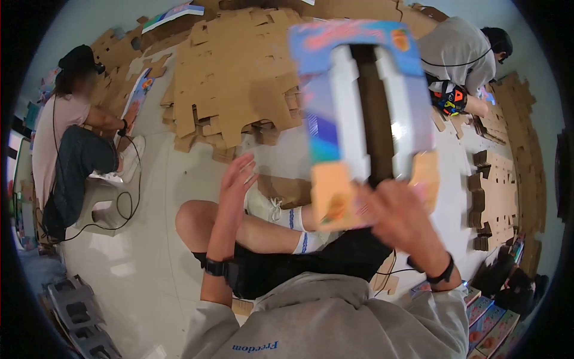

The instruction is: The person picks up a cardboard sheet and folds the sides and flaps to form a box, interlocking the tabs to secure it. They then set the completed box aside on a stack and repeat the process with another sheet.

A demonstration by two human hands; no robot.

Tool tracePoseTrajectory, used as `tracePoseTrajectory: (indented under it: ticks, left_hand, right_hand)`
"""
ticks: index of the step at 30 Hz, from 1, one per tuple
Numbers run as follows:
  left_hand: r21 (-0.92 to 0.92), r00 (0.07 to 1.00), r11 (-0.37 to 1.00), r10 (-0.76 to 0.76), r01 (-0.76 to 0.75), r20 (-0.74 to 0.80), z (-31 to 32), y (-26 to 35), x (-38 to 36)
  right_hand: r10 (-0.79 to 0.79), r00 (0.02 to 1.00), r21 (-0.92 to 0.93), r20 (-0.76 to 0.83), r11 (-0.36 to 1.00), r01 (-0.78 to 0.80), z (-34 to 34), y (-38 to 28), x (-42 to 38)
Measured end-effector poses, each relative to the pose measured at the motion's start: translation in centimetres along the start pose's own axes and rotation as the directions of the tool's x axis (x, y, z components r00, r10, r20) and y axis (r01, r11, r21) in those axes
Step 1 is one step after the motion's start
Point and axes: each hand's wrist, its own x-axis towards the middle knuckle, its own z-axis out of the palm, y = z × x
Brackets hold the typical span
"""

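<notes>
A printed cardboard box [418,90], blue and purple with an orange end, is raised in front of me above the floor. White inner flaps border its long dark opening, which faces me. My right hand [397,212] grips the near orange end, with its fingers bent over the edge. To the left of the box, my left hand [237,176] is in the air above my bent leg, fingers apart and nothing in them. A stack of flat brown cardboard sheets [233,72] lies on the floor beyond my hands.
At the left a person [66,131] sits on a low stool beside a printed sheet [139,93]. Another person [460,54] bends down at the far right. Cut cardboard [496,191] is piled on the right, with printed boxes [493,323] at the lower right.
</notes>
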Motion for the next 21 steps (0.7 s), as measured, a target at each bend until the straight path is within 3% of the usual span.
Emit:
tracePoseTrajectory:
  ticks: [2, 3, 5, 6, 9, 12, 15, 16, 18, 20, 21]
  left_hand:
    - [0.046, 0.995, 0.994, -0.094, 0.095, -0.024, -1.1, -1.7, 1.8]
    - [0.068, 0.99, 0.987, -0.14, 0.142, -0.035, -1.9, -3.0, 2.7]
    - [0.08, 0.97, 0.979, -0.174, 0.189, -0.168, -3.6, -5.8, 4.9]
    - [0.084, 0.954, 0.973, -0.189, 0.213, -0.234, -4.9, -7.6, 6.1]
    - [-0.249, 0.992, 0.966, -0.093, 0.07, -0.085, -12.5, -14.3, 10.6]
    - [-0.491, 1.0, 0.871, -0.028, 0.03, 0.012, -18.3, -18.4, 16.2]
    - [-0.663, 0.906, 0.739, -0.355, 0.12, -0.232, -11.8, -9.3, 14.2]
    - [-0.657, 0.918, 0.748, -0.324, 0.099, -0.231, -12.3, -9.8, 15.0]
    - [-0.654, 0.933, 0.751, -0.291, 0.085, -0.213, -13.2, -10.8, 16.6]
    - [-0.673, 0.929, 0.728, -0.328, 0.133, -0.171, -11.9, -8.8, 16.4]
    - [-0.685, 0.92, 0.708, -0.364, 0.171, -0.146, -11.3, -7.8, 16.0]
  right_hand:
    - [0.092, 0.98, 0.017, -0.178, 0.996, -0.091, -0.9, 4.8, -1.2]
    - [0.247, 0.948, -0.055, -0.202, 0.963, -0.263, -1.1, 6.9, -2.1]
    - [0.422, 0.882, -0.023, -0.209, 0.9, -0.436, -1.7, 10.5, -4.0]
    - [0.426, 0.867, -0.062, -0.258, 0.888, -0.455, -1.6, 12.1, -4.9]
    - [0.576, 0.794, -0.036, -0.195, 0.804, -0.593, 1.2, 17.4, -9.6]
    - [0.698, 0.708, -0.037, -0.106, 0.709, -0.704, 6.0, 22.5, -15.8]
    - [0.754, 0.652, -0.124, -0.079, 0.641, -0.757, 11.6, 24.9, -22.1]
    - [0.796, 0.605, -0.079, -0.031, 0.601, -0.795, 12.0, 23.8, -22.9]
    - [0.885, 0.449, -0.114, -0.12, 0.437, -0.892, 15.2, 22.8, -23.3]
    - [0.918, 0.394, -0.013, 0.053, 0.395, -0.919, 15.1, 22.3, -23.4]
    - [0.938, 0.342, -0.04, 0.056, 0.345, -0.938, 16.7, 23.6, -24.0]
